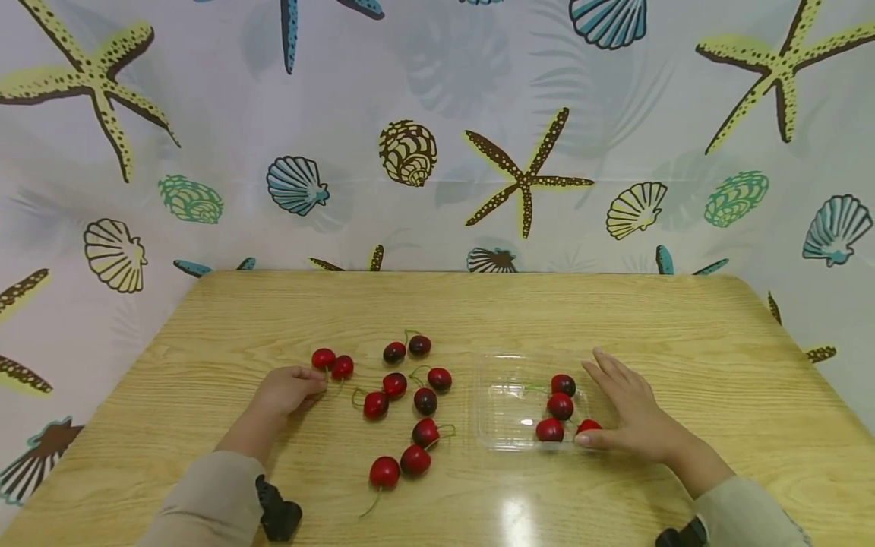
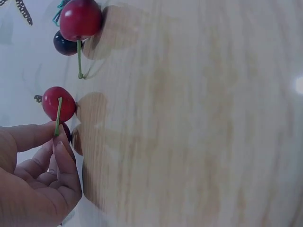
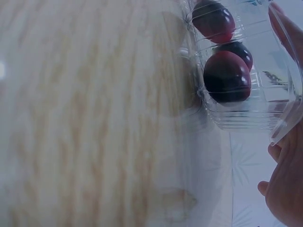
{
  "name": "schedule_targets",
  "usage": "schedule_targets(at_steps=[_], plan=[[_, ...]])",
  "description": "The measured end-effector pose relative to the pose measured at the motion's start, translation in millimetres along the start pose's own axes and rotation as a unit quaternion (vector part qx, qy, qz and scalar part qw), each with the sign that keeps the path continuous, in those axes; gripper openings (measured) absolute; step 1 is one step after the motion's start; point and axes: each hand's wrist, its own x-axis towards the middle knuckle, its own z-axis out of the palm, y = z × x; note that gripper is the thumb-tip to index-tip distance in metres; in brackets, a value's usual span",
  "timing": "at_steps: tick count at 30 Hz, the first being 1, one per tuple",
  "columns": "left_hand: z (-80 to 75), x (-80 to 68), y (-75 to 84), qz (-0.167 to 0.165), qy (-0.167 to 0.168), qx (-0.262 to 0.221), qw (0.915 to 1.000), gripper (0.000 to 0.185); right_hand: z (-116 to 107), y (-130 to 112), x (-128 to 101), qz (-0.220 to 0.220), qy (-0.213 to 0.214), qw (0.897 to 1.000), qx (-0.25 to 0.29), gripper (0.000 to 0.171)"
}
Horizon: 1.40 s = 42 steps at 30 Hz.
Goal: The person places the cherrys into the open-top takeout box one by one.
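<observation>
pinched between your left hand's (image 2: 35, 182) thumb and forefinger is the green stem of a red cherry (image 2: 58, 104), which sits on the wooden table (image 1: 683, 334) at about 10 o'clock from the table's middle in the head view, touching a second cherry (image 1: 323, 358) beside it. your right hand (image 1: 632, 414) lies flat with straight fingers against the 3 o'clock side of the clear plastic tray (image 1: 499, 403), thumb along its near corner, gripping nothing that shows.

judging by how things lie, four cherries are in the tray, bunched at its 3 o'clock end: one at the far side (image 1: 563, 384), one in the middle (image 1: 560, 406), one near (image 1: 550, 430), and one mostly behind your thumb. nine more lie loose on the table between the hands, besides the pair at your left fingertips, so most of the sorting looks undone.

hard to read: the right wrist view shows only three cherries through the tray wall and cuts off your hand at the edge. the left wrist view blurs the table and hides a dark cherry behind your fingertips. whether your right palm presses the tray or only rests beside it cannot be told.
</observation>
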Motion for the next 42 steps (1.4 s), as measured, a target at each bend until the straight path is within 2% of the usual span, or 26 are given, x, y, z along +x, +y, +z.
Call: schedule_targets(at_steps=[5, 13, 22, 29, 42], plan=[[-4.9, 0.8, -1.3, -0.004, -0.013, -0.008, 0.9999, 0.026, 0, 0, 1, -0.001, 0.001, 1.0, -0.003, 0.092], [-9.2, 0.1, -0.3, -0.015, -0.031, -0.081, 0.9961, 0.03, -1, 0, 1, 0.001, -0.002, 1.0, 0.002, 0.092], [-10.3, -6.9, 6.8, -0.006, -0.035, -0.117, 0.9925, 0.035, 1, 0, 0, 0.0, 0.002, 1.0, 0.012, 0.091], [-2.6, -17.8, 14.4, 0.008, -0.045, -0.119, 0.9918, 0.037, 4, -1, -2, 0.001, 0.001, 1.0, 0.021, 0.091], [18.5, -34.0, 39.4, 0.035, -0.068, -0.138, 0.9874, 0.036, 3, 2, 1, -0.004, 0.005, 1.0, 0.001, 0.092]])
